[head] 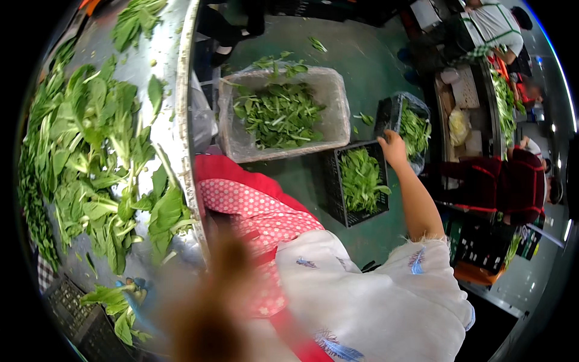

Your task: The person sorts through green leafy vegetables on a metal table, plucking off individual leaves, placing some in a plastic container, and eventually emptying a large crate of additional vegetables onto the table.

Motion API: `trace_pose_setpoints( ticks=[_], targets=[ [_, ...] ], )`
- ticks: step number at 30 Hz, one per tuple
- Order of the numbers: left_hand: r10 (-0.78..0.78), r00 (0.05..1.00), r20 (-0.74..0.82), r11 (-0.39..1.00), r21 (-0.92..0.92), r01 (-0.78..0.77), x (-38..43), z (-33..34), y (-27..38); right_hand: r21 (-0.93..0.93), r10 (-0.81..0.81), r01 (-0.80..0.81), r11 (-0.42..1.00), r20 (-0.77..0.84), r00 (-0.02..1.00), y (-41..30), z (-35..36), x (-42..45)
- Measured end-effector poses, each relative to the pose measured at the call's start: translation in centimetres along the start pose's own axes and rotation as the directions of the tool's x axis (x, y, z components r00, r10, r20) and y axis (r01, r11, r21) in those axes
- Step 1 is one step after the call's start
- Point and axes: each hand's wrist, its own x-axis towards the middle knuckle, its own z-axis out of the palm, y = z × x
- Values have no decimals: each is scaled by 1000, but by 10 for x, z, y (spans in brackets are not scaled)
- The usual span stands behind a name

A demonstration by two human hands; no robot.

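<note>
My left hand [138, 301], in a blue glove, is at the lower left over the metal table [176, 81], closed around a bunch of leafy greens [118, 305]; blur hides part of it. My bare right hand [394, 147] reaches down at the right, its fingers at the upper corner of a black plastic crate [343, 199] of leafy greens [362, 176]. Loose stalks of leafy greens [90, 149] cover much of the table. On the floor, a large plastic-lined tub [332, 99] holds cut leaves [280, 115].
Another crate with a plastic liner [425, 106] of greens stands beside my right hand. Stray leaves [317, 44] lie on the green floor. An empty-looking black crate [74, 307] is at the lower left. Co-workers [493, 31] stand along a worktable [491, 104] at the right.
</note>
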Motion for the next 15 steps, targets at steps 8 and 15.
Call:
trace_pose_setpoints(
  ticks=[8,15],
  targets=[
    [52,998,-35,994,-99,-55,-35,-27,5,400,-752,723,563,-114,649,-282,-31,-29],
    [0,988,-155,822,-563,-88,-61,20,5,382,-946,907,-178,-319,-51,-442,-34,-141]
  ],
)
